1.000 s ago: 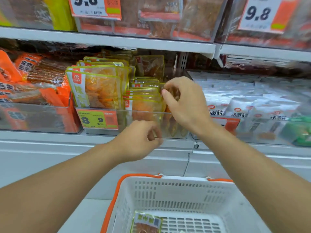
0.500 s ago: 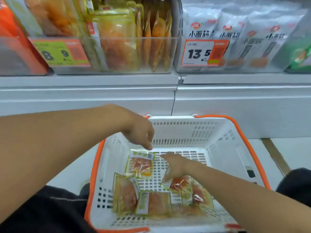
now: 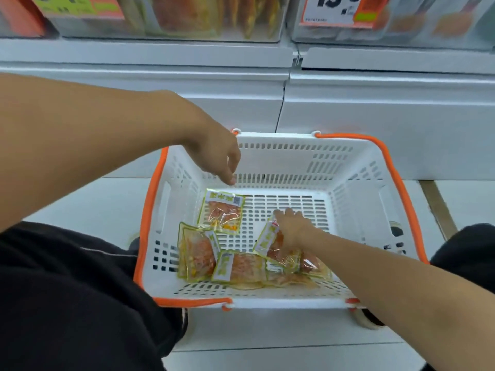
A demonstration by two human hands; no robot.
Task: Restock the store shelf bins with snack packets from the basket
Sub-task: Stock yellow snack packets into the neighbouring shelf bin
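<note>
A white basket (image 3: pixel 356 167) with orange handles stands on the floor below the shelf. Several clear yellow-edged snack packets lie on its bottom. One packet (image 3: pixel 222 213) lies apart near the back left, and my left hand (image 3: pixel 217 159) hangs just above it, fingers loosely curled and pointing down, holding nothing. My right hand (image 3: pixel 293 229) reaches into the basket and grips a tilted packet (image 3: pixel 265 240) by its upper edge. More packets (image 3: pixel 241 267) lie in a pile under and beside it.
Above the basket, the clear shelf bin (image 3: pixel 214 20) with yellow packets sits at the top edge. A second bin to its right carries a 13.5 price tag (image 3: pixel 334 9). The white shelf base (image 3: pixel 375 103) is behind the basket. My dark-clothed knees flank the basket.
Both hands came down from the shelf bin to the basket. Over the last half second the right hand has taken hold of a packet and tipped its edge up; the left hand has barely moved.
</note>
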